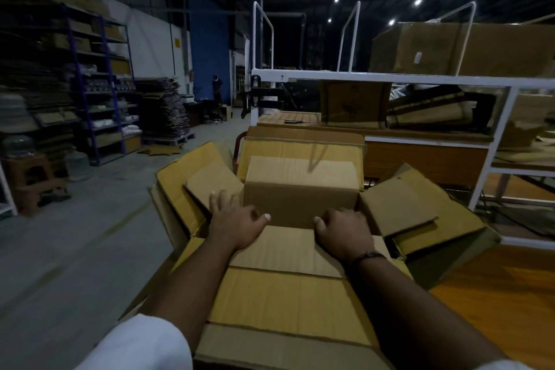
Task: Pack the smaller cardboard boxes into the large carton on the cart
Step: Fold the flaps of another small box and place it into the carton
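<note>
The large carton (285, 306) stands right in front of me, its yellowish flaps folded outward on all sides. Inside it sits a smaller brown cardboard box (301, 200) with its own flaps spread left, right and toward me. My left hand (235, 221) lies flat with fingers apart on the box's near left corner, its thumb along the fold of the near flap. My right hand (342, 233) has its fingers curled over the near rim of the same box. Both forearms reach over the carton's near flap. The cart under the carton is hidden.
A white metal-framed table (492, 144) stands close on the right with cartons on top and cardboard underneath. A reddish handle (239, 141) shows behind the carton. Concrete floor (90, 234) lies to the left, with shelving (99, 84) and stacked flat cardboard (163, 111) along the far wall.
</note>
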